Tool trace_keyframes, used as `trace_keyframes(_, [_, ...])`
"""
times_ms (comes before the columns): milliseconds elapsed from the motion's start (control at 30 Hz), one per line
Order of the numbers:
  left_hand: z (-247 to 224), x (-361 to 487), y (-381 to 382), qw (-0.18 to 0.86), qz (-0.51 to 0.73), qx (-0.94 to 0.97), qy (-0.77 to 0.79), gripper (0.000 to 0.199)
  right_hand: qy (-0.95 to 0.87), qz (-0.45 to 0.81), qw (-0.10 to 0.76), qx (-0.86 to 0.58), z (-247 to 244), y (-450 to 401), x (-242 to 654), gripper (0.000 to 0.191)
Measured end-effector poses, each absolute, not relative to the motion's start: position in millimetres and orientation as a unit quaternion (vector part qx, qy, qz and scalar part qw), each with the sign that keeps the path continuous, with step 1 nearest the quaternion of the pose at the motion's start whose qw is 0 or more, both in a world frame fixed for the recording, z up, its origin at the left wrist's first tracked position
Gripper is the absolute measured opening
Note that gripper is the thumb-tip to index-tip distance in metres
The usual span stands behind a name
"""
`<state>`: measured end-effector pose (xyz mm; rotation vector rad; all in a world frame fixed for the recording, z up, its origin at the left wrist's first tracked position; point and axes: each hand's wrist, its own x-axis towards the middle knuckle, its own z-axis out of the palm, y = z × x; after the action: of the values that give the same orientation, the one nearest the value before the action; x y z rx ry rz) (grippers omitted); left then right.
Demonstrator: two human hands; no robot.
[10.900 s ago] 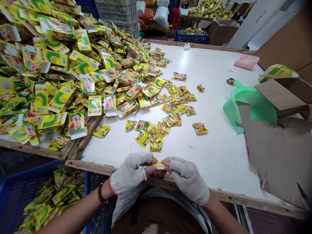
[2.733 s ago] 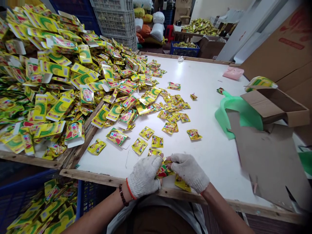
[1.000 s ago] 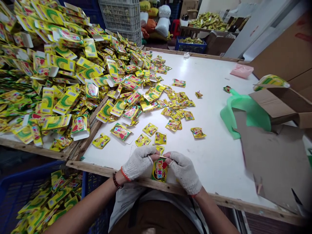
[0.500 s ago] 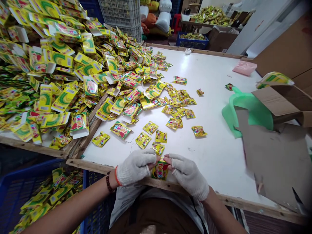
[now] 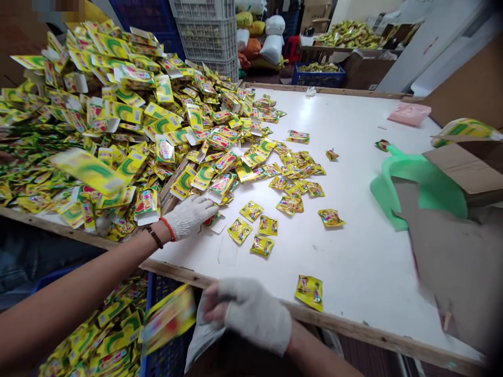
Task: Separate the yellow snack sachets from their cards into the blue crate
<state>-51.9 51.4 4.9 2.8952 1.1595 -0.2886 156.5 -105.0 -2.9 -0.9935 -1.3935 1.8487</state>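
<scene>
My left hand point(image 5: 191, 216), in a white glove with bare fingertips, is closed over a small yellow, green and red printed box point(image 5: 214, 222) on the table. Its thumb is hidden, and one open flap sticks out past the fingers. Low over the table's front edge is my gloved right hand point(image 5: 251, 314), blurred, its fingers bent and apart, with nothing between them. Just left of those fingers, a blurred printed box point(image 5: 168, 319) is in mid-air above the blue crate point(image 5: 151, 335). Several yellow sachets point(image 5: 262, 245) lie beyond my hands, and one sachet point(image 5: 309, 292) rests near the front edge.
A large heap of printed boxes and sachets point(image 5: 129, 115) covers the left side. Another blurred box point(image 5: 90, 170) hangs over it; a co-worker's hand point(image 5: 6, 157) shows at the left edge. To the right are a green dustpan point(image 5: 412, 178) and cardboard point(image 5: 451, 272).
My hands, earlier together on a box at the front edge, have separated. My left hand moved left onto another box. The right moved left and down, and a box has left it toward the crate.
</scene>
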Motion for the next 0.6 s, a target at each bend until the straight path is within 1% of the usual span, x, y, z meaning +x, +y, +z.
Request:
trace_keyframes(33, [6,-52,54,-0.004,-0.099,0.921,0.377,0.044,-0.539,0.721,0.268,-0.343,2,-109,150,0.035])
trace_keyframes(67, [7,-50,54,-0.006,-0.097,0.915,0.391,0.043,-0.55,0.72,0.251,-0.341,3,-112,146,0.035])
trace_keyframes(100, [8,-46,51,-0.001,-0.085,0.908,0.411,0.039,-0.556,0.699,0.254,-0.372,2,-112,145,0.034])
trace_keyframes(167, [9,-36,39,0.047,-0.037,0.885,0.462,0.029,-0.546,0.619,0.301,-0.478,-9,-107,151,0.025])
trace_keyframes(200, [8,-29,30,0.089,-0.005,0.87,0.485,0.027,-0.523,0.585,0.332,-0.524,-17,-104,157,0.023])
trace_keyframes(233, [5,-22,19,0.139,0.032,0.851,0.505,0.027,-0.495,0.563,0.365,-0.552,-25,-100,163,0.025])
trace_keyframes(300, [-4,-3,-6,0.249,0.11,0.806,0.526,0.034,-0.451,0.54,0.426,-0.568,-37,-94,176,0.038])
trace_keyframes(367, [-16,18,-31,0.351,0.184,0.751,0.528,0.032,-0.452,0.505,0.456,-0.577,-44,-91,187,0.042])
trace_keyframes(433, [-28,38,-49,0.456,0.255,0.678,0.517,0.024,-0.483,0.461,0.44,-0.601,-44,-93,198,0.035])
trace_keyframes(500, [-37,54,-60,0.56,0.315,0.587,0.492,0.021,-0.508,0.448,0.407,-0.613,-44,-97,206,0.029])
trace_keyframes(567, [-42,64,-65,0.633,0.351,0.509,0.466,0.025,-0.505,0.474,0.399,-0.602,-45,-102,213,0.031])
trace_keyframes(600, [-44,66,-66,0.651,0.359,0.486,0.46,0.026,-0.488,0.493,0.409,-0.594,-47,-104,215,0.035])
